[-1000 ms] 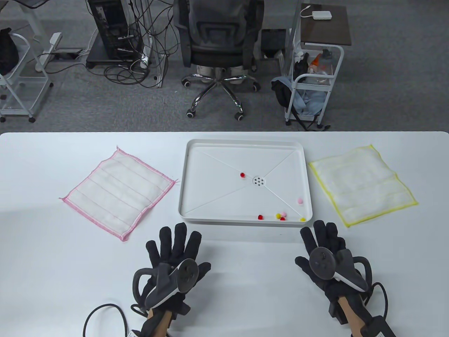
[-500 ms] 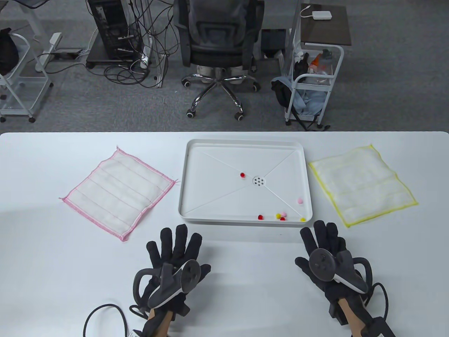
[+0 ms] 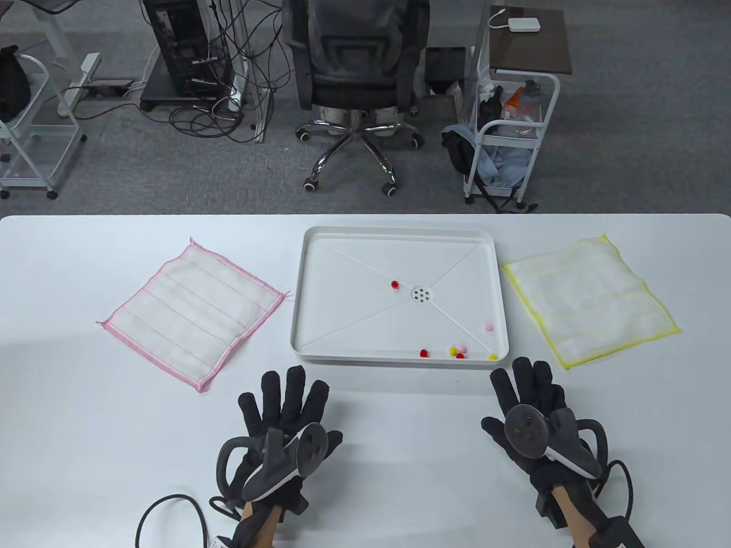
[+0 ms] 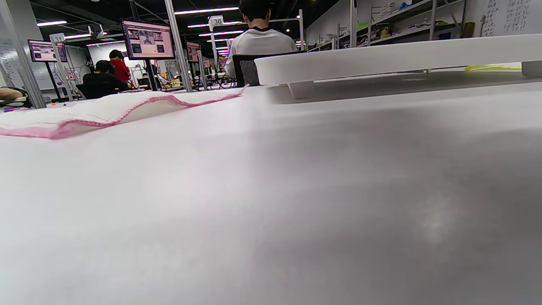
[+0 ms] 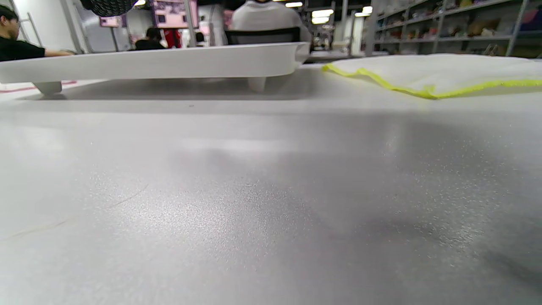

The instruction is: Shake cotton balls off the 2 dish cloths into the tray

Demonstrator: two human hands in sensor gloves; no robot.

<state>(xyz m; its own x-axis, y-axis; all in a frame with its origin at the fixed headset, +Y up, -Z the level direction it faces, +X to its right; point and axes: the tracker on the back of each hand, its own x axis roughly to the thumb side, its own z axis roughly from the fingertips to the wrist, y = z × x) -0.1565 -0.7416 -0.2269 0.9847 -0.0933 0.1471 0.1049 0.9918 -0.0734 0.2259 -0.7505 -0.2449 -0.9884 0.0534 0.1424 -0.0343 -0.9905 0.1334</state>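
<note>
Resting flat on the white table (image 3: pixel 68 434), the left hand (image 3: pixel 284 412) and right hand (image 3: pixel 528 399) lie palm down with fingers spread and straight, holding nothing, just short of the tray's near rim. The tray (image 3: pixel 300 297) sits mid-table, its long axis running left to right. Small cotton balls (image 3: pixel 456 350), red, yellow and pink, gather mostly along its near right edge. The pink-edged dish cloth (image 3: pixel 191 308) lies flat left of the tray, turned diagonally, one corner pointing toward the tray. The yellow-edged dish cloth (image 3: pixel 591 299) lies flat to the right, also skewed.
</note>
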